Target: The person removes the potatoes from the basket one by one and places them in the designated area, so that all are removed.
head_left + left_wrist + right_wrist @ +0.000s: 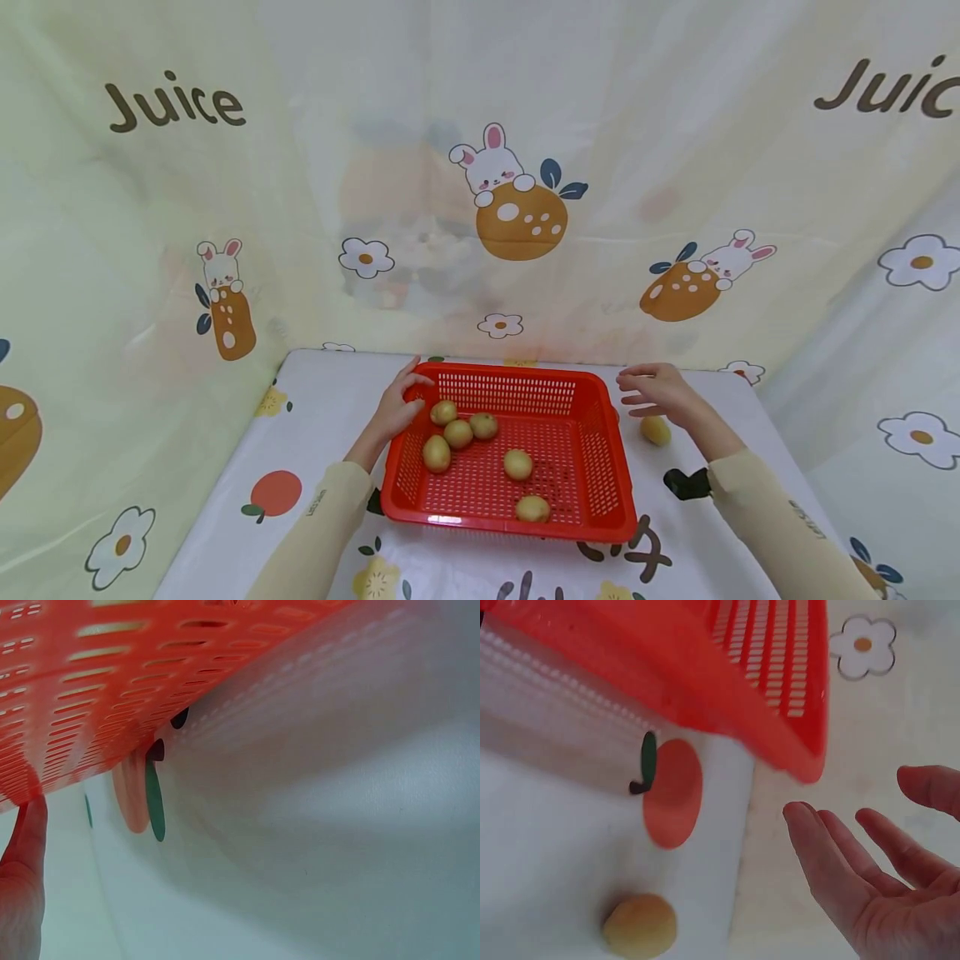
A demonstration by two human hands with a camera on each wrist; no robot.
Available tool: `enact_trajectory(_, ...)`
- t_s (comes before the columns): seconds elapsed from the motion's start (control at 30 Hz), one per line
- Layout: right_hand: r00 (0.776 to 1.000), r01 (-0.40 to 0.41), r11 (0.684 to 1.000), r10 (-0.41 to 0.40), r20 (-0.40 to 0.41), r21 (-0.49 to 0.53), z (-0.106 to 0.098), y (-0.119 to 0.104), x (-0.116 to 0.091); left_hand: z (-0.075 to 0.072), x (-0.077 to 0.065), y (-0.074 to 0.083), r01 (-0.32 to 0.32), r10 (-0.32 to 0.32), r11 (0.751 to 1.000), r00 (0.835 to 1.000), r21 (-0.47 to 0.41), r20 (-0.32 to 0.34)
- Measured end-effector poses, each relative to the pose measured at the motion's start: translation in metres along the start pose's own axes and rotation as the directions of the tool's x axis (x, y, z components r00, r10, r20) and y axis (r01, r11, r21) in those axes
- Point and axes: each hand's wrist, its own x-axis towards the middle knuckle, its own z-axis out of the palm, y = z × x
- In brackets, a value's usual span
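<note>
A red plastic basket [495, 530] with slotted walls holds several potatoes [518, 465], most of them gathered on its left side. At the far left corner, my left hand [393, 410] grips the rim, with the thumb on the inner side. One of its fingers [26, 840] shows against the outer wall in the left wrist view. My right hand [660, 390] is beside the basket's far right corner, apart from the rim, fingers extended and holding nothing. Just below that hand, a single potato [656, 431] lies on the tablecloth.
A white printed cloth [277, 433] with fruit and flower pictures covers the table. Pale printed curtains [600, 100] hang behind and on both sides, close to the table's back edge.
</note>
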Motion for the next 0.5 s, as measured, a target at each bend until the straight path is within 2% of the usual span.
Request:
enact_trajectory(0.27,0.998,0.045,0.999,-0.044,0.045,-0.005,0.022,-0.022,-0.001,0.0,0.0,0.001,0.008,-0.008,1.0,1.0,0.003,-0.003)
enact_trajectory(0.5,0.996,0.048,0.999,-0.049,0.081,0.018,0.046,-0.027,0.001,0.0,0.0,0.002,0.012,-0.012,1.0,1.0,0.005,0.003)
